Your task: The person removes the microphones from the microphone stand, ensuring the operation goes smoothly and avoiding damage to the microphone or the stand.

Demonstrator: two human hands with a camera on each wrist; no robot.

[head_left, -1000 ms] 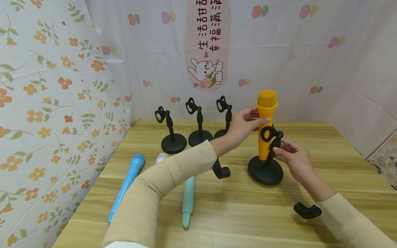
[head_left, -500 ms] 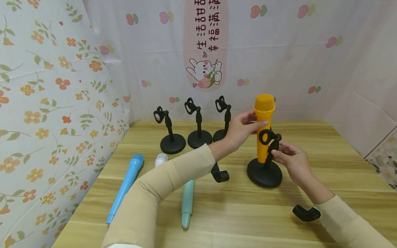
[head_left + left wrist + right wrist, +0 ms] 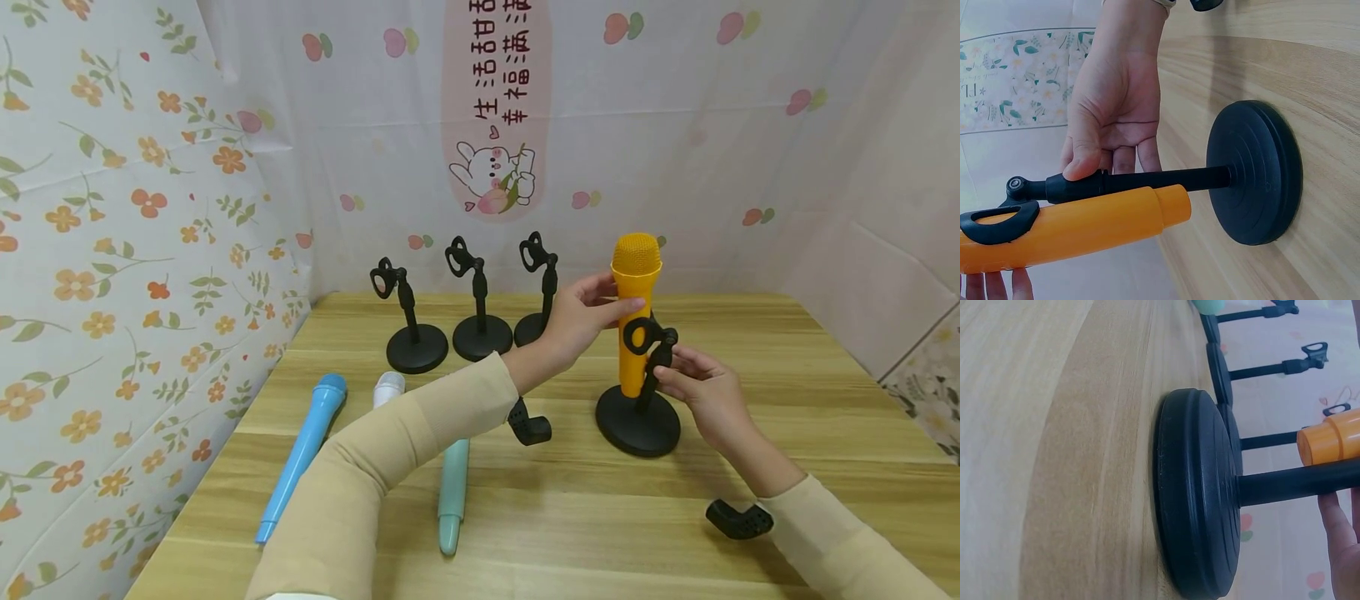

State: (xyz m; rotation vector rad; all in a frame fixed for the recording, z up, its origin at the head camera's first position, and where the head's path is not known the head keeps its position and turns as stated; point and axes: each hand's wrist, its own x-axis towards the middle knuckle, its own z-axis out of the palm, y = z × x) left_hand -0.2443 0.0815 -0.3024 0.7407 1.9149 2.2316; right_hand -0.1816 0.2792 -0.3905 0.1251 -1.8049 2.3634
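A yellow microphone (image 3: 635,287) stands nearly upright, grille up, with its body in the ring clip (image 3: 640,336) of a black desk stand (image 3: 637,427). My left hand (image 3: 573,325) grips the microphone just under its grille. My right hand (image 3: 708,396) pinches the stand's post from the right, below the clip. In the left wrist view the clip (image 3: 1004,224) wraps the yellow body, and my right thumb lies along the post (image 3: 1166,180). The microphone's tapered end (image 3: 1319,445) hangs beside the post, above the round base (image 3: 1200,494), in the right wrist view.
Three more black stands, left (image 3: 416,347), middle (image 3: 482,336) and right (image 3: 531,325), line the back of the wooden table (image 3: 570,533). Blue (image 3: 306,450), white (image 3: 388,387) and green (image 3: 453,492) microphones lie at left. My left sleeve partly covers the white and green ones.
The yellow microphone has slid down a little in the clip, my left hand moving down with it. My right hand keeps its hold on the post.
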